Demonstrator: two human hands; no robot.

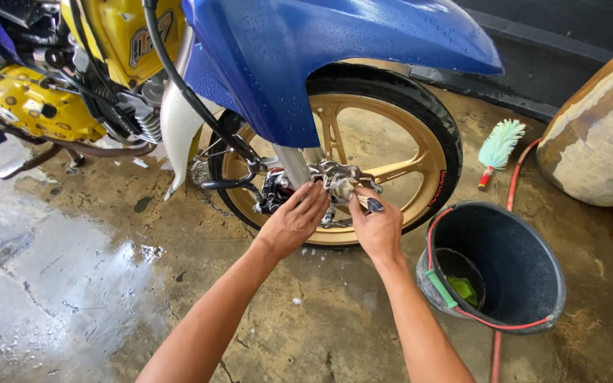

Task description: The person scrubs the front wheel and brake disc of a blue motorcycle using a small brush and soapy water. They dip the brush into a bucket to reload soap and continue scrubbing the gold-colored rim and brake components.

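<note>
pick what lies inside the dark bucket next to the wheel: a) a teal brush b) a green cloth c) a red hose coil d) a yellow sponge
b: a green cloth lies at the bottom of the dark bucket, while the teal brush lies on the floor beyond it.

Count, taken around the motorcycle (250, 64): one gold front wheel (363, 152), two hands (296, 220) at its hub, one black bucket (494, 266) beside, one green brush (498, 147) behind, one red hose (516, 177).
</note>
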